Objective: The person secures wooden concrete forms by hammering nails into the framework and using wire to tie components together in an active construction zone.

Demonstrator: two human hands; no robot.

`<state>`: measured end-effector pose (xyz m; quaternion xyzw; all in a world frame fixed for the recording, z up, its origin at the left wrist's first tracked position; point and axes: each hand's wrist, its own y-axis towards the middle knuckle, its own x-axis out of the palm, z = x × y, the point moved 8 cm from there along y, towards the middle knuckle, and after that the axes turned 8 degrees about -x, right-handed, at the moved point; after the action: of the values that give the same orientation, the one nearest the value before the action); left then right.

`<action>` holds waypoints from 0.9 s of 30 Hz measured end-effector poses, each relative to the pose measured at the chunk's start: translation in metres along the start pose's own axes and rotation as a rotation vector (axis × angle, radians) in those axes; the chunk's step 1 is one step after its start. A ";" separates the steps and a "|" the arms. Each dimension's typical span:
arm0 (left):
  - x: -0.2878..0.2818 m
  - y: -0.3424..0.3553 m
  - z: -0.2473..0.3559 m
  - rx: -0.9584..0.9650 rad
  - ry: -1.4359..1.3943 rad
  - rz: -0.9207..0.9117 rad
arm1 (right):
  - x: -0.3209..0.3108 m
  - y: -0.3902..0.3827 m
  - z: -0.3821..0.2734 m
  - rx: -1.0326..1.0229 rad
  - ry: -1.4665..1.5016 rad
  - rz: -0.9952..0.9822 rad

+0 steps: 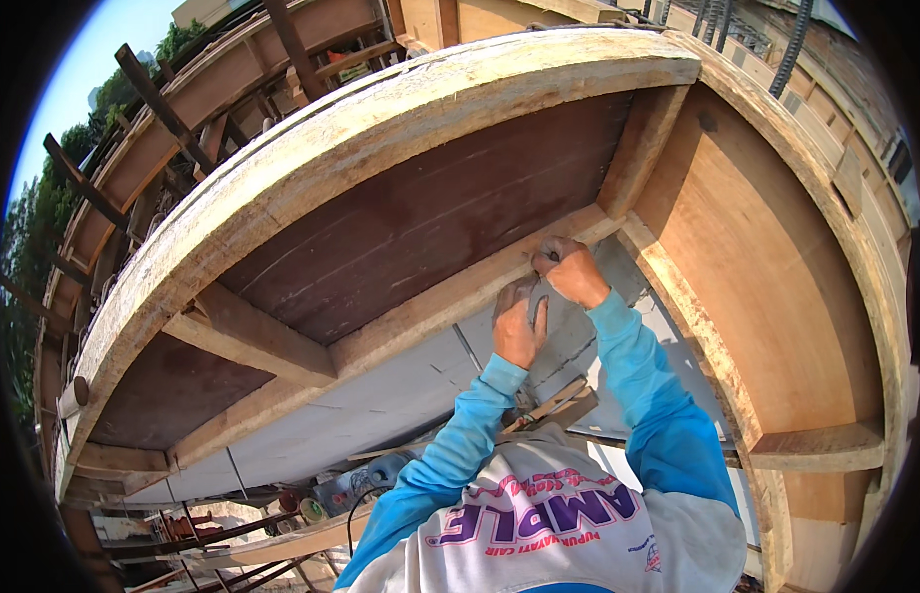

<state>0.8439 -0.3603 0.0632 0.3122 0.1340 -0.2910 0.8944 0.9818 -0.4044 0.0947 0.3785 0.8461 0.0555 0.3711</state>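
Both hands are raised together at the lower wooden rail [420, 311] of a formwork panel, near its right corner. My left hand [516, 324] is against the rail's lower edge, its thumb extended apart from the bent fingers; nothing shows in it. Just right of it and slightly higher, my right hand [571, 271] is closed at the rail, its fingers curled tightly. Whatever it grips, if anything, is too small or hidden to name. Behind the rail is the panel's dark brown plywood sheet [430, 217].
A thick curved timber edge [381, 114] arcs over the panel, with a cross brace [248, 336] at left. A lighter plywood side [766, 267] stands at right. Below the rail is a grey wall [381, 395]. Steel rods [791, 49] rise at upper right; plastic bottles [361, 479] lie below.
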 end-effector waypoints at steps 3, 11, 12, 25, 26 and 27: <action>-0.009 0.010 0.016 0.078 0.062 0.058 | 0.007 0.013 0.017 0.147 0.021 -0.194; -0.033 0.048 0.014 0.061 0.333 0.136 | 0.029 0.040 0.010 0.104 -0.093 -0.426; -0.027 0.050 0.007 0.004 0.375 0.074 | 0.033 0.042 0.005 0.084 -0.093 -0.443; -0.027 0.056 -0.005 -0.109 0.365 0.049 | -0.005 0.009 -0.060 -0.116 -0.418 -0.220; -0.023 0.056 -0.003 -0.101 0.386 -0.009 | -0.011 0.009 -0.080 -0.156 -0.499 -0.244; -0.020 0.056 -0.004 -0.097 0.408 -0.066 | -0.012 0.012 -0.102 -0.188 -0.488 -0.263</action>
<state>0.8613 -0.3137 0.0957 0.3166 0.3362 -0.2440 0.8528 0.9260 -0.3848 0.1802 0.2318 0.7648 -0.0075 0.6011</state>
